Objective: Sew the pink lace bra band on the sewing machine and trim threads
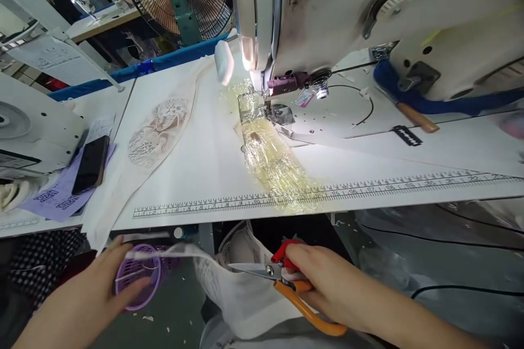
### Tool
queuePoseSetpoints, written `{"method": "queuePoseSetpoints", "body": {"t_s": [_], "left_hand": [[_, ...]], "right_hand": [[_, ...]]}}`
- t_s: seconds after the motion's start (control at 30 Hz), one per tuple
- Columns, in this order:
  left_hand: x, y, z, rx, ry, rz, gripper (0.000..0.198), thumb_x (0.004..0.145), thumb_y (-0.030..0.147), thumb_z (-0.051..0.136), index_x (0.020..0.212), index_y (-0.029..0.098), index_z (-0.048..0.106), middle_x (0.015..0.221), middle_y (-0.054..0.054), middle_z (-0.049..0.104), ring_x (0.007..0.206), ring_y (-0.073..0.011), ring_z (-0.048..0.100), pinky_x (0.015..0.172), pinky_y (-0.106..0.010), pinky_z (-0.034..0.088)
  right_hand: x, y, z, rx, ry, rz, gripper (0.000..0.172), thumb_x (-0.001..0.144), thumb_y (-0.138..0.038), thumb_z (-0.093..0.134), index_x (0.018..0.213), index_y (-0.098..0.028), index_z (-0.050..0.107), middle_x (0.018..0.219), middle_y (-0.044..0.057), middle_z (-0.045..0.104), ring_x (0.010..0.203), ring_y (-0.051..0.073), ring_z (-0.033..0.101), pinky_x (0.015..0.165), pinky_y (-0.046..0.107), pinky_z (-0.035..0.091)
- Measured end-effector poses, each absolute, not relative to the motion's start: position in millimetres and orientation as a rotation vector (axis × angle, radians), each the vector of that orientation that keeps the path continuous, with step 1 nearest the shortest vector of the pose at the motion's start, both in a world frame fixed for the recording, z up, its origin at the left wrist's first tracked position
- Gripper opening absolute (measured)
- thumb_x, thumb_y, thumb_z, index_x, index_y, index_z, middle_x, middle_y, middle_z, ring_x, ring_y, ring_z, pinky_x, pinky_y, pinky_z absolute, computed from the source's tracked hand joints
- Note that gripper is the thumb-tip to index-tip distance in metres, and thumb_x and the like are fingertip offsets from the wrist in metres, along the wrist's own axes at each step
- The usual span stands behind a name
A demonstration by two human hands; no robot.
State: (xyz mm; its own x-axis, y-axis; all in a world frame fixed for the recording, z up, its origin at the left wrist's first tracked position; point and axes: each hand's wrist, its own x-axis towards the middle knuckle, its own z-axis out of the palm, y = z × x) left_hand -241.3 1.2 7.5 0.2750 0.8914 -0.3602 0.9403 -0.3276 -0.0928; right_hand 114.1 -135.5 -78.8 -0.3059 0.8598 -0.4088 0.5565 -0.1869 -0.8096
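- Orange and red handles fill my right hand (pixel 327 289): I grip the scissors (pixel 282 278), blades nearly shut, tips against the white fabric piece (pixel 241 294) below the table edge.
- My left hand (pixel 102 283) pinches the white strip (pixel 172 252) of that fabric, pulling it taut.
- A purple basket (pixel 141 278) sits just behind my left fingers.
- Above, the sewing machine (pixel 368 11) stands on the white table (pixel 204 158), clear plastic film (pixel 274 163) under its presser foot.
- A phone (pixel 90 164) lies far left.

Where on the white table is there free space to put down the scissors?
Free: the white table between the lace piece and the shiny film, above the ruler. Crowded: by the needle and around the phone.
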Motion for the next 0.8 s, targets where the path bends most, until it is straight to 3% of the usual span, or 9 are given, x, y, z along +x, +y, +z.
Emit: {"method": "queuePoseSetpoints", "body": {"t_s": [0.1, 0.23, 0.3, 0.37, 0.47, 0.53, 0.6, 0.67, 0.8], "left_hand": [[-218, -1, 9, 2.438, 1.661, -0.490, 0.051, 0.082, 0.051, 0.045, 0.124, 0.021, 0.049, 0.126, -0.011, 0.057, 0.101, -0.0330, 0.061, 0.076, -0.039, 0.051], [-144, -23, -1, 2.542, 0.777, -0.314, 0.027, 0.089, 0.032, 0.042, 0.106, 0.027, 0.063, 0.103, -0.005, 0.068, 0.089, -0.0234, 0.063, 0.078, -0.032, 0.050], [-106, -28, -14, 2.506, 0.427, -0.230, 0.034, 0.087, 0.022, 0.045, 0.120, 0.022, 0.056, 0.125, -0.009, 0.058, 0.113, -0.0261, 0.052, 0.097, -0.037, 0.040], [-76, -24, -30, 2.417, 0.234, -0.220, 0.038, 0.086, 0.028, 0.052, 0.122, 0.017, 0.053, 0.129, -0.012, 0.054, 0.123, -0.0293, 0.043, 0.104, -0.041, 0.032], [-54, -11, -52, 2.278, 0.079, -0.369, 0.020, 0.082, 0.032, 0.057, 0.096, 0.019, 0.064, 0.092, -0.007, 0.068, 0.092, -0.0249, 0.061, 0.091, -0.036, 0.042], [-55, -4, -58, 2.239, 0.066, -0.460, 0.015, 0.083, 0.031, 0.055, 0.076, 0.019, 0.062, 0.073, -0.002, 0.063, 0.069, -0.0180, 0.058, 0.072, -0.028, 0.045], [-62, 0, -54, 2.226, 0.140, -0.498, 0.020, 0.085, 0.029, 0.052, 0.069, 0.019, 0.058, 0.068, 0.000, 0.058, 0.062, -0.0143, 0.052, 0.058, -0.023, 0.039], [-72, 2, -44, 2.198, 0.241, -0.528, 0.022, 0.086, 0.027, 0.050, 0.067, 0.018, 0.056, 0.067, 0.001, 0.055, 0.059, -0.0123, 0.048, 0.054, -0.022, 0.034], [-88, 6, -37, 2.124, 0.434, -0.649, 0.022, 0.085, 0.028, 0.048, 0.066, 0.018, 0.054, 0.065, 0.003, 0.055, 0.058, -0.0117, 0.047, 0.053, -0.022, 0.032]], "right_hand": [[117, -136, -74, -1.623, -1.810, 1.491, 0.028, 0.064, -0.001, 0.048, 0.073, -0.023, 0.034, 0.080, 0.003, 0.056, 0.068, 0.018, 0.056, 0.056, 0.025, 0.038], [116, -133, -60, -1.601, -1.937, 1.454, 0.029, 0.064, -0.002, 0.048, 0.070, -0.023, 0.031, 0.075, 0.002, 0.054, 0.064, 0.017, 0.050, 0.054, 0.025, 0.034], [115, -134, -54, -1.549, -1.968, 1.444, 0.028, 0.065, -0.003, 0.050, 0.070, -0.023, 0.031, 0.075, 0.000, 0.052, 0.064, 0.015, 0.047, 0.054, 0.024, 0.033], [116, -135, -50, -1.500, -1.994, 1.418, 0.029, 0.064, -0.005, 0.052, 0.069, -0.023, 0.030, 0.071, -0.002, 0.048, 0.063, 0.014, 0.044, 0.053, 0.024, 0.031], [124, -139, -55, -1.483, -1.925, 1.534, 0.030, 0.063, -0.008, 0.056, 0.069, -0.022, 0.031, 0.068, -0.004, 0.043, 0.058, 0.011, 0.039, 0.049, 0.021, 0.028], [132, -142, -64, -1.546, -1.836, 1.633, 0.029, 0.067, -0.015, 0.061, 0.069, -0.022, 0.033, 0.067, -0.005, 0.041, 0.055, 0.010, 0.036, 0.046, 0.020, 0.027], [139, -143, -75, -1.629, -1.772, 1.657, 0.032, 0.071, -0.024, 0.065, 0.067, -0.022, 0.033, 0.065, -0.006, 0.039, 0.055, 0.009, 0.034, 0.046, 0.020, 0.027], [143, -143, -83, -1.667, -1.732, 1.634, 0.037, 0.072, -0.028, 0.067, 0.065, -0.021, 0.031, 0.065, -0.007, 0.037, 0.056, 0.009, 0.032, 0.048, 0.020, 0.028], [142, -138, -89, -1.674, -1.708, 1.577, 0.029, 0.073, -0.018, 0.063, 0.067, -0.021, 0.034, 0.069, -0.006, 0.041, 0.059, 0.009, 0.038, 0.051, 0.019, 0.031]]}}
